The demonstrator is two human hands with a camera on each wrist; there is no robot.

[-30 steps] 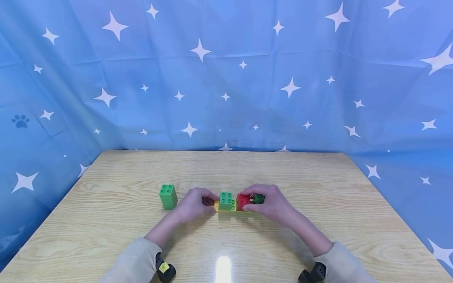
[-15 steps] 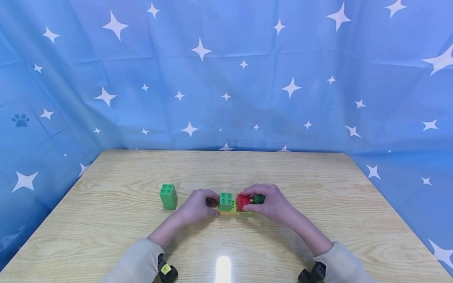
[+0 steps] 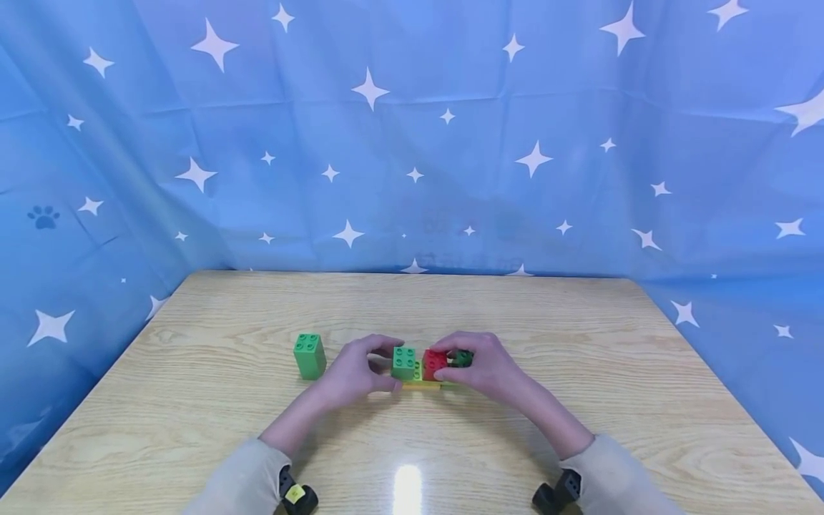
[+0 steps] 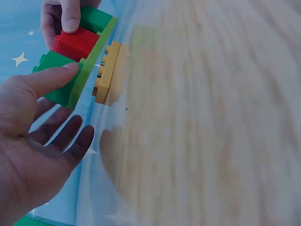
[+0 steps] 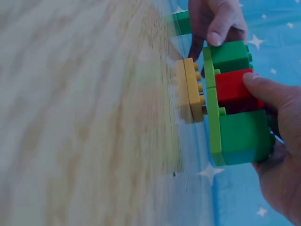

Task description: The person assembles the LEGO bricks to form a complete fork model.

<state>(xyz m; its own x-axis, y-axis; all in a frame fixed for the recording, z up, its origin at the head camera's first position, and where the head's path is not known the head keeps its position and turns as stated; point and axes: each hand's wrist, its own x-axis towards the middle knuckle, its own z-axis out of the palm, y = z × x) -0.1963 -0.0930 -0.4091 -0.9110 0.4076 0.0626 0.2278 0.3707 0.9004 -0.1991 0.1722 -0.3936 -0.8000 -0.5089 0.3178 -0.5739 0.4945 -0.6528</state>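
My left hand [image 3: 352, 373] pinches the near-left green brick [image 3: 403, 363] between thumb and forefinger; its other fingers spread loosely in the left wrist view. With thumb and fingers my right hand [image 3: 487, 363] grips the red brick [image 3: 434, 365] beside it. A darker-looking green brick [image 3: 461, 358] sits at the right end, partly behind the right fingers. All three bricks stand on a light green base of two thin plates [image 5: 214, 125] end to end. Below that base, a gap apart in both wrist views, a yellow plate [image 5: 193, 89] rests on the table, studs up.
A tall green block [image 3: 310, 356] stands on the wooden table [image 3: 257, 422] left of my left hand. Behind the table's far edge hangs a blue curtain [image 3: 412, 143] with white stars.
My left hand has shifted from beside the yellow plate's end onto the green brick. The brick assembly has moved slightly left relative to the yellow plate. The right hand keeps its grip.
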